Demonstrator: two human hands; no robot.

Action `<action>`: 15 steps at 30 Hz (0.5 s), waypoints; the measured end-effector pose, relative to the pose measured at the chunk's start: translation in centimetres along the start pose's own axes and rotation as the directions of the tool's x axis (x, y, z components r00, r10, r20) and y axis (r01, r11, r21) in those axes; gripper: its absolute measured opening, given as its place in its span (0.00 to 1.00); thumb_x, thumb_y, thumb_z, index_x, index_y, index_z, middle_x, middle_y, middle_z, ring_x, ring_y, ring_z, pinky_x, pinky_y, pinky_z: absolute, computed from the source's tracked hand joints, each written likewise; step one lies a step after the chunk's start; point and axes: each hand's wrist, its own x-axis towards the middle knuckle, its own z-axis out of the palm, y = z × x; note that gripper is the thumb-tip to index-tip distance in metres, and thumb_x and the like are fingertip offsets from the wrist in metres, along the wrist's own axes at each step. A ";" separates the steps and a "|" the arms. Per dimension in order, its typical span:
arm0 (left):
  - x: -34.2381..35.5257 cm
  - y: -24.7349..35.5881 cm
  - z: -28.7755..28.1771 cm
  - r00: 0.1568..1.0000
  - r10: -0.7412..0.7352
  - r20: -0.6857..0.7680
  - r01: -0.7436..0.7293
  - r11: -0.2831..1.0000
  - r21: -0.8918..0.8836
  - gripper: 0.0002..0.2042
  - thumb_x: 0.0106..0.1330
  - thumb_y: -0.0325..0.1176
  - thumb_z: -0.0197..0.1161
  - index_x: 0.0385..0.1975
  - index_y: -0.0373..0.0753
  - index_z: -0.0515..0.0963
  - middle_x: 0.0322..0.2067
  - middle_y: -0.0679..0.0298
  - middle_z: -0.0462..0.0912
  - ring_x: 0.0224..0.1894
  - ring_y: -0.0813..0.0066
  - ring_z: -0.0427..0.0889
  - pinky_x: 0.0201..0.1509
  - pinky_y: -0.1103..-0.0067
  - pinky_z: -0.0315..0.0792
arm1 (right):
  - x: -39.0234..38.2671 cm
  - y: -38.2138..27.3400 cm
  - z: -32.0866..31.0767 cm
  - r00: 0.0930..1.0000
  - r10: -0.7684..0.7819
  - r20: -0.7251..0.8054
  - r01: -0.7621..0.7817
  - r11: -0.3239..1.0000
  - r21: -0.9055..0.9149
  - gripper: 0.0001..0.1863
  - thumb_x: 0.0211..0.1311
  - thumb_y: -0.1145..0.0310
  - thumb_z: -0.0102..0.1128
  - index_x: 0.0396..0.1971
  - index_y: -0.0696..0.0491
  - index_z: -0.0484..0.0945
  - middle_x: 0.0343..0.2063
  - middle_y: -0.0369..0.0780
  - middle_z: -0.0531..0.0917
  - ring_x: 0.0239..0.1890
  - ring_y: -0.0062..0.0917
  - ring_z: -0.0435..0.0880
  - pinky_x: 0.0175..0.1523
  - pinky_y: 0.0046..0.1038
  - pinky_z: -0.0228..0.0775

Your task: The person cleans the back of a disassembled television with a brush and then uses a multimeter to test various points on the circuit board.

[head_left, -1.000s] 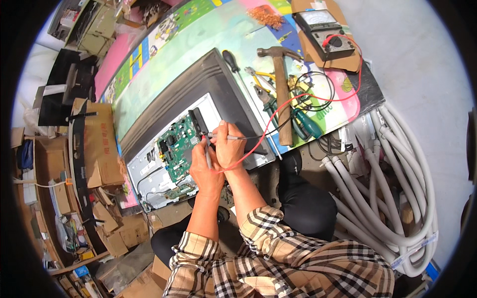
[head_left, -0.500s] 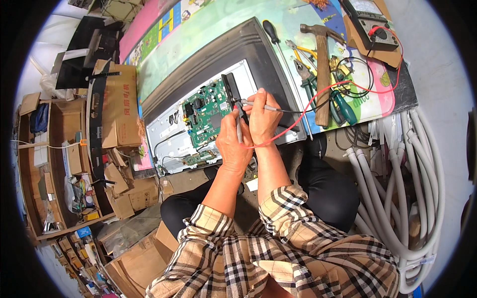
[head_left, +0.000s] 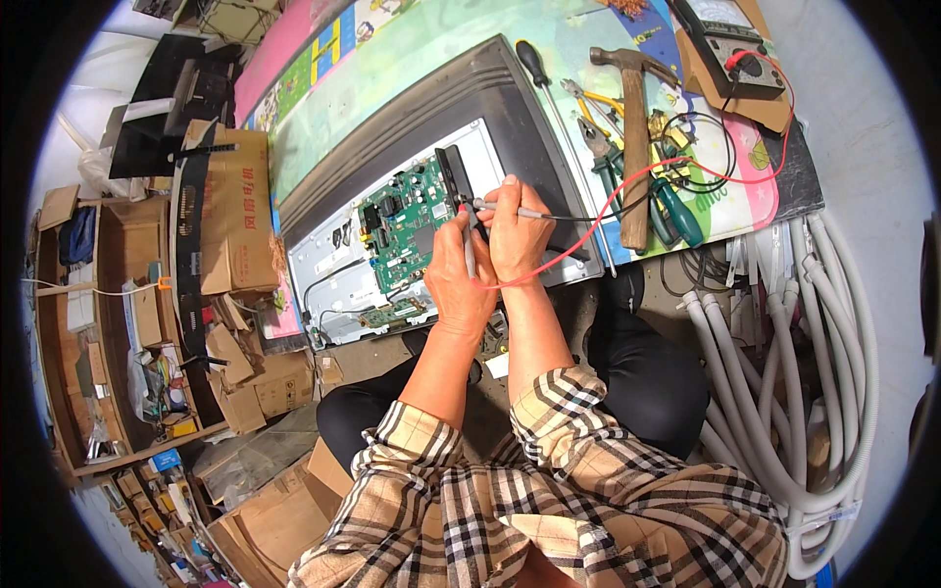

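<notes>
My left hand (head_left: 457,265) is closed on a grey test probe (head_left: 469,238) with a red lead. My right hand (head_left: 520,235) is closed on another grey probe (head_left: 490,204) with a black lead. Both probe ends are at a black strip (head_left: 451,176) on the right edge of a green circuit board (head_left: 404,211); whether the tips touch it is too small to tell. The board is mounted on a silver metal panel (head_left: 331,305), which rests in a dark housing (head_left: 387,98). The leads run to an analog multimeter (head_left: 735,54) on cardboard at upper right.
Right of the housing lie a screwdriver (head_left: 532,63), hammer (head_left: 636,157), pliers (head_left: 600,142) and green-handled tools (head_left: 673,211) on a colourful work surface (head_left: 323,127). Thick white hoses (head_left: 796,412) stand below right. Cardboard boxes (head_left: 225,235) and wooden compartments (head_left: 74,363) fill the left.
Since one second ago the whole scene has shifted up and rightward in view as my head moved. My hands and both probes stay at the same part of the board.
</notes>
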 end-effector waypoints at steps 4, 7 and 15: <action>0.1 -0.4 0.3 1.000 0.026 -0.006 -0.026 1.000 -0.010 0.07 0.70 0.24 0.59 0.46 0.34 0.74 0.38 0.49 0.83 0.38 0.51 0.85 0.41 0.66 0.78 | -0.1 -0.4 -0.1 1.000 0.010 -0.021 -0.010 1.000 0.020 0.23 0.77 0.62 0.47 0.25 0.63 0.78 0.19 0.43 0.83 0.19 0.26 0.85 0.25 0.27 0.74; 0.2 -0.3 0.3 1.000 0.007 0.005 -0.007 1.000 0.007 0.08 0.69 0.24 0.59 0.46 0.35 0.74 0.39 0.49 0.84 0.39 0.50 0.86 0.41 0.66 0.78 | -0.3 -0.4 -0.1 0.998 0.022 -0.055 -0.019 0.999 0.045 0.23 0.77 0.61 0.47 0.24 0.63 0.78 0.18 0.42 0.83 0.19 0.26 0.84 0.25 0.27 0.74; 0.4 0.0 0.4 0.998 -0.039 0.042 0.035 0.996 0.080 0.11 0.68 0.24 0.61 0.49 0.36 0.75 0.43 0.48 0.85 0.43 0.48 0.85 0.43 0.64 0.78 | -0.3 -0.9 -0.2 0.997 0.069 -0.035 -0.070 0.997 -0.020 0.25 0.77 0.59 0.46 0.24 0.63 0.78 0.25 0.46 0.83 0.19 0.31 0.85 0.27 0.33 0.75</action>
